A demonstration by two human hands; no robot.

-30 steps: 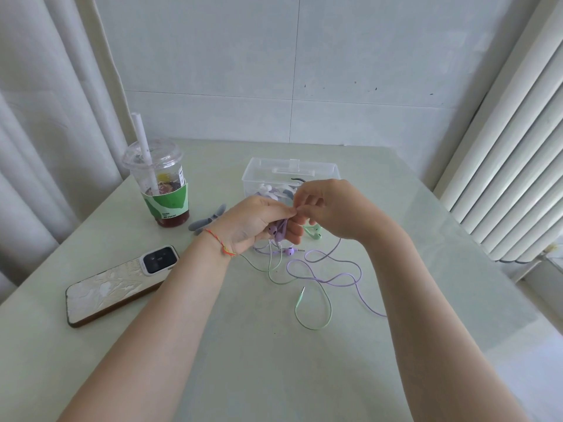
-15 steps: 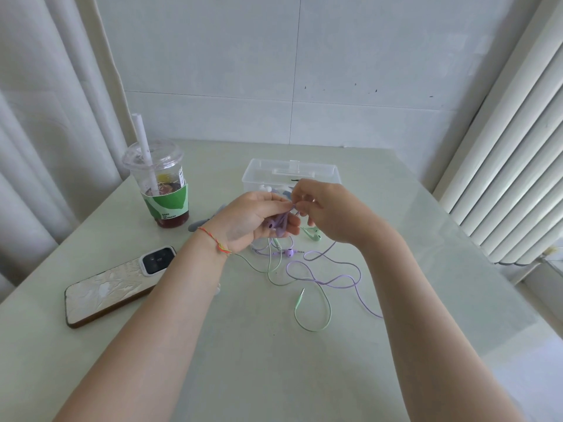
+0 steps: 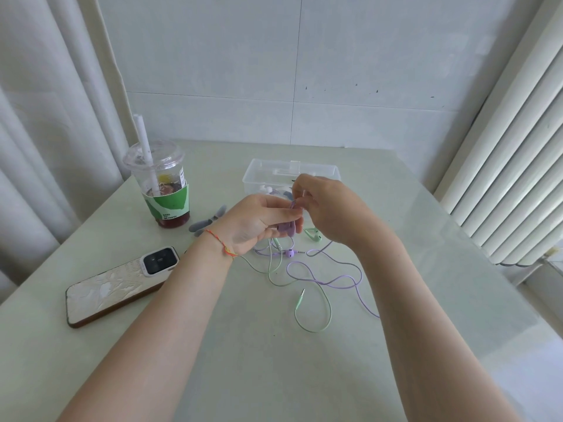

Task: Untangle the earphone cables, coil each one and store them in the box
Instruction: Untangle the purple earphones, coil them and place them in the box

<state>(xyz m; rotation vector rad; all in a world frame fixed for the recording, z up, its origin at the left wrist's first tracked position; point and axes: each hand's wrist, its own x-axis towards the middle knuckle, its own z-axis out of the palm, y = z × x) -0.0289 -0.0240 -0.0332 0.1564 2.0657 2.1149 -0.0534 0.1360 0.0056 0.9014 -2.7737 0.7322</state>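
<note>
Earphone cables, one purple cable (image 3: pixel 327 281) and one green cable (image 3: pixel 316 306), lie crossed on the table (image 3: pixel 274 376) just in front of the clear box (image 3: pixel 292 175). From the head view, our left hand (image 3: pixel 254 222) curls its fingers round a purple bundle near the earbud end, and our right hand (image 3: pixel 327 208) pinches a strand just above it. We judge these cords light, limp and rather slick, so they should be taken near a bud or plug and drawn gently, never yanked at a snag. Our fingers hide the knot itself, so we cannot tell how the strands cross there. The box holds more earphones, but its wall and our right hand blur them. A grey object (image 3: pixel 208 222) behind our left wrist is too covered to name.
</note>
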